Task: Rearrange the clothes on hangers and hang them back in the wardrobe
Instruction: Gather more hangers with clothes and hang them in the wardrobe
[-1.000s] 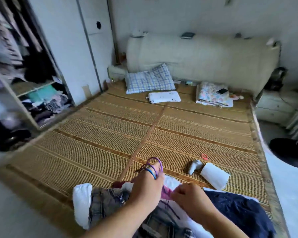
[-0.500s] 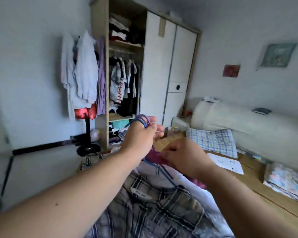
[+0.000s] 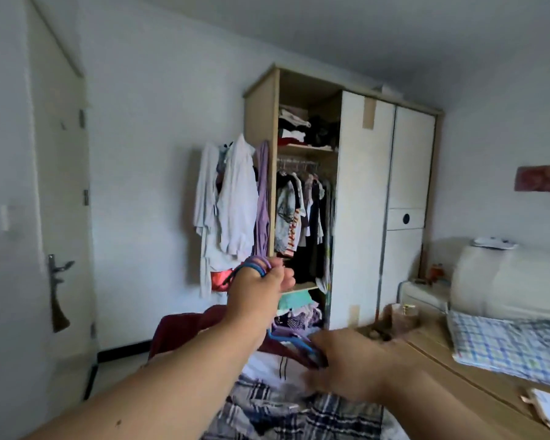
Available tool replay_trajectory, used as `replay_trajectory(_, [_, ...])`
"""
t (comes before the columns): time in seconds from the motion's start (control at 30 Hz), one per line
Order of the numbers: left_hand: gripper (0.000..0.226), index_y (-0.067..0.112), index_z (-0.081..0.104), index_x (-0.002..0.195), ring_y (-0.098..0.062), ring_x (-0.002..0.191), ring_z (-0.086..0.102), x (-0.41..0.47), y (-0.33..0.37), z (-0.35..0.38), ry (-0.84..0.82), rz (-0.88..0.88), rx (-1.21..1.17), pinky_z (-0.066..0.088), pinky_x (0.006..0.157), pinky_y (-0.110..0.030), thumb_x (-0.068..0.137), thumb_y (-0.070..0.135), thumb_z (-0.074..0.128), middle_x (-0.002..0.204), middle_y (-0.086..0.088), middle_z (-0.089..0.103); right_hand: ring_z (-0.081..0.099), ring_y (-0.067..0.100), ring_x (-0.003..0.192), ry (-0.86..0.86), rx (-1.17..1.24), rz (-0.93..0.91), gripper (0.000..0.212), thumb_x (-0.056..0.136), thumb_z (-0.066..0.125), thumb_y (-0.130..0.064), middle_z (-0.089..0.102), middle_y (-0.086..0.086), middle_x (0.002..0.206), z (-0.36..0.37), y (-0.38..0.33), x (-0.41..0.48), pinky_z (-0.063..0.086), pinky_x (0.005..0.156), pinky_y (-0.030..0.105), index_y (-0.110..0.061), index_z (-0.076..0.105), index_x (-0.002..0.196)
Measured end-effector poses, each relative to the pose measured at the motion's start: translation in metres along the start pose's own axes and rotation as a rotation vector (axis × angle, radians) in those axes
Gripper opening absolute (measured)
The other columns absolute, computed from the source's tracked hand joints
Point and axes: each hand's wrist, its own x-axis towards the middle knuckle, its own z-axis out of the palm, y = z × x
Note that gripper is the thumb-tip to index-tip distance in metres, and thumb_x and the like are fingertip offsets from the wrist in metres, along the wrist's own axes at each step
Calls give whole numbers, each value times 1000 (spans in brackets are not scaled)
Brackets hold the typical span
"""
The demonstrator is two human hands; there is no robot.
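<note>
The left hand (image 3: 258, 290), fingers curled round the hanger hooks (image 3: 255, 265), has lifted the clothes (image 3: 299, 414) from the bed (image 3: 442, 369) and now faces the far open wardrobe (image 3: 305, 201), so hanging seems next; the blurred right hand (image 3: 346, 363) is at the hangers' lower part, its grip unclear.

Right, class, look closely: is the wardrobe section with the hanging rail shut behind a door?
No: that section of the wardrobe stands open, with clothes on the rail showing.
</note>
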Motion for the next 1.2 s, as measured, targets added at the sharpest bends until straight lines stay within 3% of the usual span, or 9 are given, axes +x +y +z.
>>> replay_trajectory(0.1, [20, 15, 55, 83, -13, 66, 67, 58, 1, -29, -75, 25, 33, 50, 64, -24, 96, 4, 46, 76, -4, 66, 47, 7, 63, 55, 130, 33, 24, 80, 61, -37, 48, -6, 59, 13, -2, 76, 32, 52, 15, -29, 46, 62])
replay_trajectory(0.23, [17, 12, 57, 85, -12, 63, 66, 143, -1, -53, -159, 68, 122, 50, 65, -31, 95, 2, 48, 76, -5, 67, 42, -2, 48, 132, 453, 89, 21, 77, 67, -26, 48, -8, 51, 21, 1, 161, 33, 52, 17, -28, 56, 59])
replay_trajectory(0.4, [18, 14, 58, 85, -9, 65, 66, 246, -25, -67, -191, 75, 166, 51, 70, -31, 96, 5, 47, 75, 2, 69, 43, 5, 57, 135, 764, 54, 24, 75, 73, -37, 49, -9, 57, 33, 28, 263, 33, 59, 22, -18, 62, 65])
replay_trajectory(0.5, [18, 13, 57, 86, -9, 62, 65, 310, -47, -77, -187, 30, 148, 50, 68, -27, 96, 4, 46, 75, 0, 68, 45, 13, 68, 92, 860, 16, 36, 65, 71, -52, 51, 1, 68, 42, 51, 331, 34, 67, 26, -16, 67, 72])
replay_trajectory(0.63, [16, 11, 56, 88, -9, 62, 64, 406, -77, -93, -141, -28, 159, 51, 58, -18, 96, 2, 46, 76, -2, 66, 49, 14, 68, 146, 827, 18, 40, 56, 78, -55, 55, 7, 69, 51, 87, 438, 38, 69, 28, -17, 65, 63])
replay_trajectory(0.83, [11, 13, 58, 91, -11, 71, 66, 547, -123, -123, -66, -80, 147, 47, 69, -27, 97, 11, 48, 81, -1, 68, 56, 9, 66, 132, 750, 119, 46, 53, 77, -51, 69, 8, 72, 58, 121, 584, 44, 68, 29, -14, 74, 80])
replay_trajectory(0.93, [12, 15, 58, 88, -10, 69, 67, 610, -155, -133, -63, -64, 125, 48, 68, -27, 97, 17, 50, 79, 0, 69, 53, 10, 63, 177, 692, 162, 35, 54, 78, -47, 62, 8, 69, 66, 137, 642, 41, 63, 27, -17, 71, 68])
replay_trajectory(1.03, [13, 16, 59, 88, -9, 70, 68, 668, -185, -142, -131, -45, 142, 48, 66, -23, 97, 17, 50, 83, -2, 70, 51, 12, 60, 242, 654, 224, 38, 52, 78, -48, 60, 9, 66, 77, 152, 693, 39, 62, 29, -13, 68, 65])
replay_trajectory(1.2, [21, 20, 59, 95, -15, 88, 68, 762, -232, -162, -278, 13, 126, 49, 83, -30, 98, 6, 44, 92, 0, 71, 48, 8, 56, 355, 571, 341, 31, 63, 81, -38, 56, -1, 60, 91, 172, 775, 35, 56, 24, -11, 71, 74])
